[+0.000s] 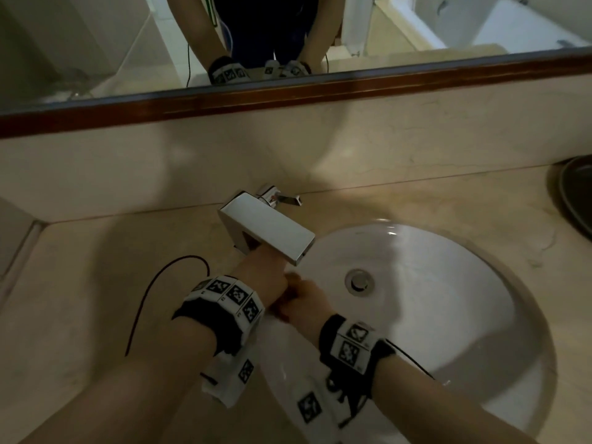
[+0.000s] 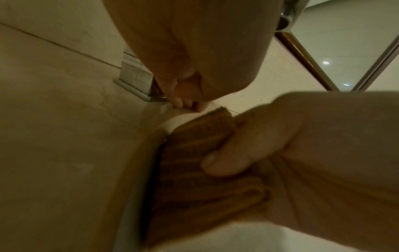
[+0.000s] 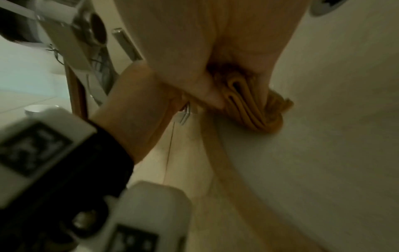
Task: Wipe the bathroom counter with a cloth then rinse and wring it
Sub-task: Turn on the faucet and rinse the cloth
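Observation:
An orange-brown ribbed cloth (image 2: 194, 153) (image 3: 248, 110) is folded into a thick pad and lies on the left rim of the white sink (image 1: 448, 299). My right hand (image 1: 304, 302) (image 3: 226, 97) (image 2: 270, 136) grips it, thumb on top. My left hand (image 1: 269, 274) (image 2: 187, 102) reaches under the chrome faucet spout (image 1: 266, 229). Its fingers are curled, with the tips on the beige counter (image 1: 96, 283) by the faucet base (image 2: 136, 76), just beyond the cloth's end. Nothing shows inside them. The head view hides the cloth behind my hands.
The drain (image 1: 358, 281) sits in the middle of the basin. A dark cable (image 1: 150, 299) loops over the counter at left. A dark round object (image 1: 576, 193) stands at the right edge. The backsplash and a wood-framed mirror (image 1: 288, 43) rise behind.

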